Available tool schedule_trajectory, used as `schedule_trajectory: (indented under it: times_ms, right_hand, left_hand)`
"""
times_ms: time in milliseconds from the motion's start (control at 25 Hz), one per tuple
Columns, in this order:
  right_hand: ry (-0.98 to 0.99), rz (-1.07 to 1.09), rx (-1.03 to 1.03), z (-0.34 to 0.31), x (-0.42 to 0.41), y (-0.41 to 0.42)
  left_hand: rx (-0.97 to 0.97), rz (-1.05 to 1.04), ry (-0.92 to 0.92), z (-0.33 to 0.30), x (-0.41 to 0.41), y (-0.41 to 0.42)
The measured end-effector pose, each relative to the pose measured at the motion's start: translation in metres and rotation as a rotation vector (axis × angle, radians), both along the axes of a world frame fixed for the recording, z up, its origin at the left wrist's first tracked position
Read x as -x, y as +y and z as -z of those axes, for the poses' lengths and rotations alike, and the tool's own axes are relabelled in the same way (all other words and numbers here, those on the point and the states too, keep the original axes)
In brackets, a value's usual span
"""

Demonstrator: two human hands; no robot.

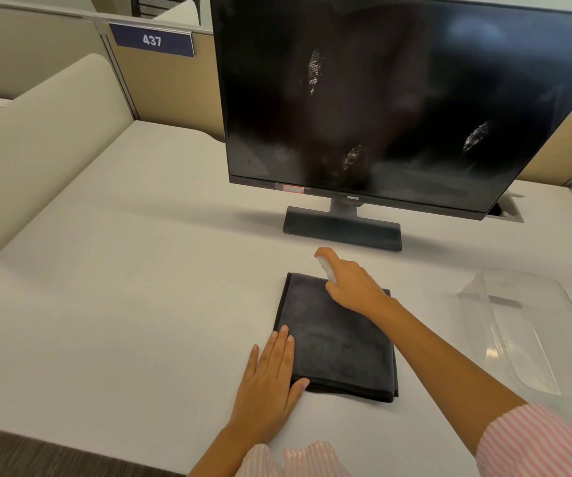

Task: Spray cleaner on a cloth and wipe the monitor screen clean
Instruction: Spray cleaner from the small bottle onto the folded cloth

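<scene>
- The cloth (337, 339) lies folded flat on the tabletop (122, 270), in front of the monitor (398, 98). It looks soft and limp, so it should be light and liable to slide or unfold when lifted.
- The left hand (270, 376) rests on the cloth's near left corner, fingers (282, 342) straight and flat, holding nothing.
- The right hand (350, 284) grips a small white spray bottle (325, 268) over the cloth's far edge, fingers curled around it. The bottle looks light and smooth, best held around the body.
- The screen shows three smudged patches and probably wants only gentle pressure.
- The cloth is best taken by its folded edge, bunched into a pad.
- A clear plastic tray (518, 325) sits to the right.
</scene>
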State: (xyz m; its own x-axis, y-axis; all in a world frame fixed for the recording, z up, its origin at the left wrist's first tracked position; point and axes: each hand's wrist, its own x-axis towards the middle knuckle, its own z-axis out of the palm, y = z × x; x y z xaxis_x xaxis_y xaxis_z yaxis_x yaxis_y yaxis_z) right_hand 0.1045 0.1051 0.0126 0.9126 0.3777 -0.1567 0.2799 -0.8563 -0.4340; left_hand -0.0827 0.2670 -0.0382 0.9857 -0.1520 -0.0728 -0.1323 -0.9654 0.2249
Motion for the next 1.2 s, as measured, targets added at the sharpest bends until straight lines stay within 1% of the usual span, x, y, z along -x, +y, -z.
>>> schedule_trajectory:
  times_ms: [120,360,520,680,800,1000,1200]
  right_hand:
    - [0.009,-0.001,0.001,-0.002,0.004,-0.013]
    - [0.056,0.055,0.085,0.0,0.014,-0.044]
    - [0.049,0.0,0.057,0.002,0.026,-0.041]
    - [-0.009,-0.089,-0.042,0.002,0.04,-0.024]
    - [-0.056,-0.121,-0.06,0.003,0.041,-0.011]
    - [-0.095,0.03,-0.083,-0.002,0.027,-0.001]
    - [-0.06,0.139,-0.052,-0.002,0.026,-0.016]
  left_hand:
    - [0.004,-0.001,-0.009,0.001,0.0,0.0]
    - [0.018,-0.011,-0.006,0.001,-0.001,-0.001]
    - [0.001,-0.001,0.002,0.001,-0.001,0.0]
    - [0.01,0.003,-0.018,0.003,0.0,-0.001]
    - [0.012,0.006,-0.025,0.002,0.0,-0.001]
    - [0.017,0.009,-0.011,0.001,0.0,0.0]
    - [0.014,-0.007,-0.013,0.004,-0.001,-0.001]
